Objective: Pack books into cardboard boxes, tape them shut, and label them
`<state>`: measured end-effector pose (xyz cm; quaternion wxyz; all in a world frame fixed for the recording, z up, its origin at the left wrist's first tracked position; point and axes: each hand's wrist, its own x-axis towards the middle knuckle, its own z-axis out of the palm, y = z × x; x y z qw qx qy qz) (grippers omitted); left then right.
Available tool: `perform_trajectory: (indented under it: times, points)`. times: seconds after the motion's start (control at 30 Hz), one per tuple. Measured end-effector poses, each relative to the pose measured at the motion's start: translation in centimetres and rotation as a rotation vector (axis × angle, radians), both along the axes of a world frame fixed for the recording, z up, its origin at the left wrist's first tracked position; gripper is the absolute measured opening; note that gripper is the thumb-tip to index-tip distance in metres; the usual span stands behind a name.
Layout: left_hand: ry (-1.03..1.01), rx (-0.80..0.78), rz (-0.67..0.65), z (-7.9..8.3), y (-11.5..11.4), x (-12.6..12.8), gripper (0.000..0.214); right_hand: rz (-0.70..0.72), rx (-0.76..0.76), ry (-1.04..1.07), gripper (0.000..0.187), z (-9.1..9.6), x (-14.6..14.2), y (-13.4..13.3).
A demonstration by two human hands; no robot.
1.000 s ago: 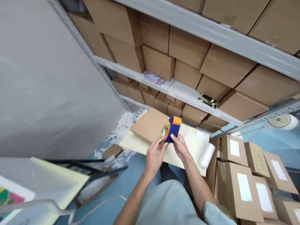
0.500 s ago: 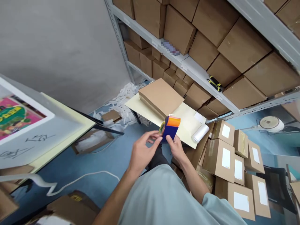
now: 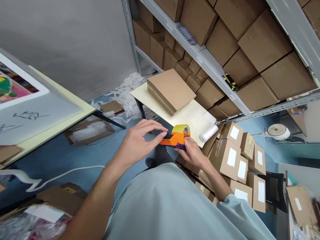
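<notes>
- With right hand [image 3: 195, 152] curled shut, grasping the near end of an orange-and-blue tape dispenser [image 3: 175, 139].
- With left hand [image 3: 138, 141] spread wide but for thumb and forefinger, brought nearly together at the dispenser's dark far end; impossible to tell a pinch from a mere touch.
- On the dispenser, above the orange part, carrying a yellow tape roll [image 3: 178, 128]; at its core, showing print too small to read.
- Holding the dispenser up between both hands, before the near long edge of the cream tabletop [image 3: 139, 94], toward its right end.
- Along the shelf [image 3: 213, 72] edge, bearing small white labels [image 3: 199, 61] with printed codes, too small to read surely.
- On the stacked cartons [image 3: 221, 158] past the tabletop's right end, showing white labels [image 3: 231, 157], with no legible text at this size.
- At far left, on a white panel [image 3: 62, 108], showing black handwritten strokes [image 3: 31, 115], not decipherable; just above, a colourful print [image 3: 18, 83], cut by the frame.
- At the tabletop's left end, supporting flat brown cardboard [image 3: 172, 89]; at the near right corner, a clear plastic roll [image 3: 209, 133].
</notes>
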<state>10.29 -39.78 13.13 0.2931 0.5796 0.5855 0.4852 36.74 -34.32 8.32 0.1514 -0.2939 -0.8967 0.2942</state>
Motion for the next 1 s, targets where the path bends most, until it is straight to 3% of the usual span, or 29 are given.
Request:
perform_trajectory:
  times: [0.1,0.2,0.47,0.57,0.63,0.67,0.8,1.0]
  points:
    - [-0.045,-0.055,-0.042,-1.1,0.3,0.0,0.021,0.046,0.019,-0.071,0.019,-0.2,1.1,0.4]
    - [-0.079,-0.058,-0.026,-3.7,1.1,0.7,0.021,0.066,-0.015,-0.162,0.024,-0.8,1.9,1.2]
    - [-0.212,0.060,0.105,-14.5,2.4,4.1,0.022,0.100,-0.091,-0.475,0.028,-2.6,4.8,3.2]
    - [-0.188,0.041,0.350,-18.7,3.4,2.3,0.019,0.052,-0.076,-0.595,0.029,-4.0,7.3,4.9]
    - [-0.171,0.015,0.539,-21.7,4.8,0.4,0.015,-0.002,-0.043,-0.673,0.029,-5.6,8.7,6.6]
    - [-0.180,-0.005,0.571,-23.2,5.8,-0.4,0.015,-0.020,-0.027,-0.708,0.029,-6.7,9.2,7.4]
    - [-0.282,-0.088,0.533,-28.3,10.4,-2.0,0.018,-0.095,0.038,-0.792,0.025,-12.0,9.2,10.3]
    - [-0.425,-0.163,0.498,-32.9,16.7,-2.4,0.023,-0.251,0.190,-0.795,0.022,-19.6,7.3,11.1]
